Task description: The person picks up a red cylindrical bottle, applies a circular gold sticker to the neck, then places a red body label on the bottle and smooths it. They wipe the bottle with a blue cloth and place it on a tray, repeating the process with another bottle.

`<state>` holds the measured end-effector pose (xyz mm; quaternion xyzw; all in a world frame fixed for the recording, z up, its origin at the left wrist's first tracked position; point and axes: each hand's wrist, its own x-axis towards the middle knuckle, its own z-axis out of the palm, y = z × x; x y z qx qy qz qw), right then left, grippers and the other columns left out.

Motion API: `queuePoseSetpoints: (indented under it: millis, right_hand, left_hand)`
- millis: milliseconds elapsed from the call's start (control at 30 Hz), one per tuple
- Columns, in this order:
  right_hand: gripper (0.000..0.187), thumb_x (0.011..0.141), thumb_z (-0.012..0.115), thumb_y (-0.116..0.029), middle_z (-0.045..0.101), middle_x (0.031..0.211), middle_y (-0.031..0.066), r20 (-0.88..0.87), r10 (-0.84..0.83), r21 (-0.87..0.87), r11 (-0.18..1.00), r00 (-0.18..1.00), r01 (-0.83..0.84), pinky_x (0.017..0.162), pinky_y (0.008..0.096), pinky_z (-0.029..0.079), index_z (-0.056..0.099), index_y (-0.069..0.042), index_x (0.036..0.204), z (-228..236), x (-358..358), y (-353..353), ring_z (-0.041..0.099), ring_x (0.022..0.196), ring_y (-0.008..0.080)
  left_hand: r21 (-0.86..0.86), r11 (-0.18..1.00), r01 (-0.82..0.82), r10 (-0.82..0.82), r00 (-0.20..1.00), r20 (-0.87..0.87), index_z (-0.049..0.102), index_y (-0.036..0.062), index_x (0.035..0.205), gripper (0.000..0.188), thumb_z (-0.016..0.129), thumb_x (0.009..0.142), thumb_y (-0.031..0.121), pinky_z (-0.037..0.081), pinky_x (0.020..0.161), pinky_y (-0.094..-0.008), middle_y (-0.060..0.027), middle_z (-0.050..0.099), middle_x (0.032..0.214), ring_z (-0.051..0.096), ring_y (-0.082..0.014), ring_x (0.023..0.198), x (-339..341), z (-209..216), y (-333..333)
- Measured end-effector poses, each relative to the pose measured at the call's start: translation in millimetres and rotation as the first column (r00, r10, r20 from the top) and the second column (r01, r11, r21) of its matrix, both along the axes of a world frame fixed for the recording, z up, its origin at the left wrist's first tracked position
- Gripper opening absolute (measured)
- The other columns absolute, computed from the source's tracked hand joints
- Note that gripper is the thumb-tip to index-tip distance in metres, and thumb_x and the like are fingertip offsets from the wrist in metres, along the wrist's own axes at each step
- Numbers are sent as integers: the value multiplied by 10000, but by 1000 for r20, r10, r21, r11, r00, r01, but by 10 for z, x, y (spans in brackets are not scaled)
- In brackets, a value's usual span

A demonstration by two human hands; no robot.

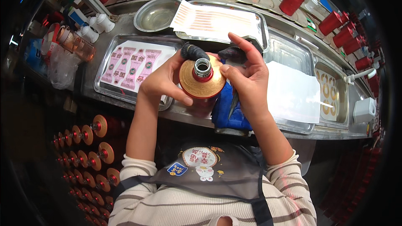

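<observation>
Bottle (pixel 193 85): red, with a broad, round gold shoulder; lower body mostly hidden
Neck (pixel 204 73): shiny, threaded, ringed in red at its base
Mouth (pixel 202 66): open, facing the camera
Place: between the left hand (pixel 166 78) and right hand (pixel 250 81), near the bench (pixel 200 111) edge

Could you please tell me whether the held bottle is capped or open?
Open: the bottle's silver threaded neck is bare, and its dark opening shows uncovered.

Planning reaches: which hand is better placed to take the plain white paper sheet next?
Probably the right hand: nearer the sheet; the left hand grips the far side of the round red-and-gold bottle.
</observation>
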<state>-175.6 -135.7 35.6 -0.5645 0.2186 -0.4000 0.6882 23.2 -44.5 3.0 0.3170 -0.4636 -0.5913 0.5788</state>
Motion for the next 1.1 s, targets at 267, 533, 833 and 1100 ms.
queuePoseSetpoints:
  millis: [267, 533, 833, 1100]
  right_hand:
    - [480, 877, 712, -59, 582, 1088, 31, -237, -2, -85, 996, 971, -19, 617, 161, 388, 588, -45, 1341, -28, -118, 125, 458, 678, -8]
    - [480, 915, 709, -81, 639, 1219, 87, -276, 167, -70, 979, 946, -194, 784, 199, 535, 525, 11, 1349, -140, -124, 34, 679, 891, 79]
    - [391, 911, 674, -50, 650, 1124, 61, -193, 216, 92, 975, 957, -202, 686, 163, 475, 547, 15, 1276, -48, -101, 16, 613, 768, 16]
    - [349, 909, 689, -68, 649, 1101, 50, -118, 238, 189, 958, 964, -214, 648, 159, 448, 574, 0, 1232, 32, -92, 25, 585, 731, 1]
  left_hand:
    - [151, 913, -378, 377, 925, 42, 526, 40, 1417, 673, 804, 814, 148, 462, 1071, -370, -97, 604, 1358, 591, -187, 1241, -334, 203, 260]
    - [91, 913, -398, 398, 917, 24, 496, 43, 1426, 628, 742, 850, 99, 468, 1058, -363, -100, 615, 1307, 596, -192, 1220, -433, 205, 292]
    - [124, 903, -412, 417, 908, -22, 493, 26, 1416, 636, 745, 834, 76, 475, 1051, -368, -111, 615, 1297, 602, -194, 1205, -512, 233, 301]
    - [122, 893, -432, 433, 901, 20, 498, 27, 1401, 640, 746, 817, 112, 475, 1049, -366, -104, 612, 1284, 602, -194, 1200, -518, 256, 305]
